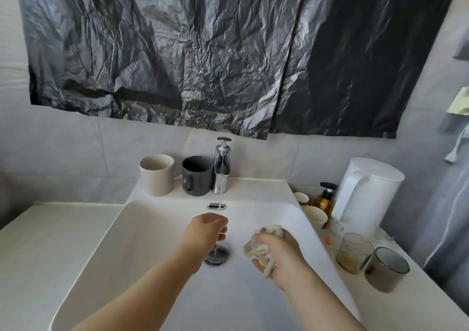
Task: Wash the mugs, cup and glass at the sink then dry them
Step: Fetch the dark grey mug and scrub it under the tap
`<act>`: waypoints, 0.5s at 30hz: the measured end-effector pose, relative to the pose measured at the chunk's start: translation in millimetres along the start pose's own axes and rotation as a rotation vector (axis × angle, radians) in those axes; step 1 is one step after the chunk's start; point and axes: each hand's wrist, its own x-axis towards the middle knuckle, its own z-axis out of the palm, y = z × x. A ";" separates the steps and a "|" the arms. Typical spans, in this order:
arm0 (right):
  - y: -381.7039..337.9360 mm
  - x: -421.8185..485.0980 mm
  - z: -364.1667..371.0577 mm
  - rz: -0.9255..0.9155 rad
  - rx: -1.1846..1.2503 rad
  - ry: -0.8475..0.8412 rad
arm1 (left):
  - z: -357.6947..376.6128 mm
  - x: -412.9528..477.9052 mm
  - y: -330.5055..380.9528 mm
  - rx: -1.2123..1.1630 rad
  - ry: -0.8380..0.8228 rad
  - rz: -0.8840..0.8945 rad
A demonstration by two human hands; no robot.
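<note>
My left hand (206,232) is curled round a clear glass (220,225) that barely shows, held under the thin stream from the chrome tap (222,169) above the drain (217,254). My right hand (278,257) grips a crumpled pale cloth (261,244) over the right part of the white sink (137,231). A beige mug (157,175) and a dark grey mug (196,175) stand upright on the sink's back ledge, left of the tap. On the right counter stand a clear glass with brown residue (354,252) and a smoky grey glass (387,269).
Two paper cups (316,216), an amber pump bottle (326,200) and a white kettle (365,196) crowd the right counter behind the glasses. A white countertop (50,254) lies left of the sink. Black plastic sheeting (203,51) covers the wall above.
</note>
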 end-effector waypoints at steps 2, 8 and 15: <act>2.5 -5.1 -7.5 -0.025 0.005 0.039 | 9.1 -5.8 0.3 0.022 -0.052 0.002; 12.0 -12.4 -44.8 -0.107 0.017 0.149 | 44.6 -24.5 -3.2 0.066 -0.161 0.013; 1.6 -17.1 -114.6 -0.161 -0.036 0.236 | 118.0 -43.7 4.0 0.069 -0.237 0.066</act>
